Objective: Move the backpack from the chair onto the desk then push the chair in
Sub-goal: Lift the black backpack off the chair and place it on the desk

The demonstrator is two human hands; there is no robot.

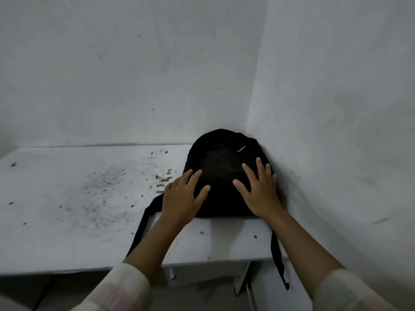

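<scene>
A black backpack point(221, 158) lies on the white desk point(67, 198), pushed into the right corner where the two walls meet. My left hand point(183, 195) rests flat on its lower left side with fingers spread. My right hand point(260, 190) rests flat on its lower right side, fingers also spread. Neither hand grips the fabric. One black strap point(141, 230) trails over the desk's front edge to the left, and another strap point(278, 263) hangs off the front at the right. The chair is not in view.
The desk top is stained with dark specks and scuffs across its middle. Grey walls close in behind and on the right point(336, 108). A white desk leg point(241, 279) shows below the front edge.
</scene>
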